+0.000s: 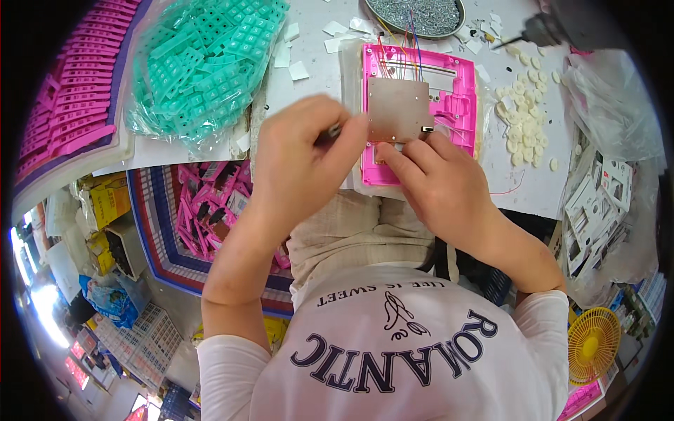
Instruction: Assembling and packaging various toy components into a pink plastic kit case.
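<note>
A pink plastic housing (466,88) lies open on the table in front of me. Inside it sits a flat brown circuit board (399,105), with thin red, yellow and blue wires running from its far edge. My right hand (444,172) grips the board's near edge, its fingers bent and pressed close together. Just left of the housing, my left hand (298,151) is raised and curled closed. A small dark tip (334,130) shows between its thumb and fingers; most of that object is hidden, and the hand is slightly blurred.
A clear bag of green keypads (203,67) lies left, beside stacked pink parts (70,91). A round tray of screws (418,15) stands beyond the housing. Cream discs (523,119) lie right, below a dark pointed tool (533,31). A basket (165,245) holds pink pieces below.
</note>
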Action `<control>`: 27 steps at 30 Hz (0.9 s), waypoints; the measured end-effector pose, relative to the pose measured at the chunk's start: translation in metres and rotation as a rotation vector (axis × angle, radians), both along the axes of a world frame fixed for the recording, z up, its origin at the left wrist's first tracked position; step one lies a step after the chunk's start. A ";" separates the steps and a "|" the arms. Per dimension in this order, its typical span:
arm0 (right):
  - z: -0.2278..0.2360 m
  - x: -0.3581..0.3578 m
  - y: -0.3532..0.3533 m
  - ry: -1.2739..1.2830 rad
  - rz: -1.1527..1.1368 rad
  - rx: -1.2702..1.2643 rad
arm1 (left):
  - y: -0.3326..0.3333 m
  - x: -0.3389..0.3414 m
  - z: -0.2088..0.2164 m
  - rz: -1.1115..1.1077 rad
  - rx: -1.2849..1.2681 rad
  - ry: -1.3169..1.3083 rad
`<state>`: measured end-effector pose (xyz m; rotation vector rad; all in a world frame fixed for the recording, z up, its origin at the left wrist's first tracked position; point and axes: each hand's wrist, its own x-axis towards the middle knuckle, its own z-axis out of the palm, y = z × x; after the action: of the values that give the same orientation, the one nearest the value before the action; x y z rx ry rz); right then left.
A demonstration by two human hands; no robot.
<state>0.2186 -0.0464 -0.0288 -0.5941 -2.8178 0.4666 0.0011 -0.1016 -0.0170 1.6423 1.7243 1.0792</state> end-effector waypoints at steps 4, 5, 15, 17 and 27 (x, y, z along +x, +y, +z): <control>-0.011 0.007 -0.011 -0.151 -0.030 0.043 | 0.025 0.012 -0.008 0.019 0.032 -0.374; -0.010 0.006 -0.015 -0.139 -0.032 0.045 | 0.024 0.015 -0.008 0.018 -0.095 -0.576; 0.018 0.002 -0.009 -0.355 0.087 0.060 | 0.011 0.027 -0.019 0.070 -0.171 -0.959; 0.024 0.006 0.002 -0.181 0.095 -0.035 | 0.006 0.028 -0.014 0.093 -0.115 -0.826; 0.026 0.045 0.027 0.465 -0.135 -0.591 | 0.014 0.050 -0.003 -0.330 0.081 -0.046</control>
<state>0.2631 -0.0198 -0.0025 -0.6656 -2.1682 1.2452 0.0509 -0.0880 -0.0198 1.8565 1.3348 1.0276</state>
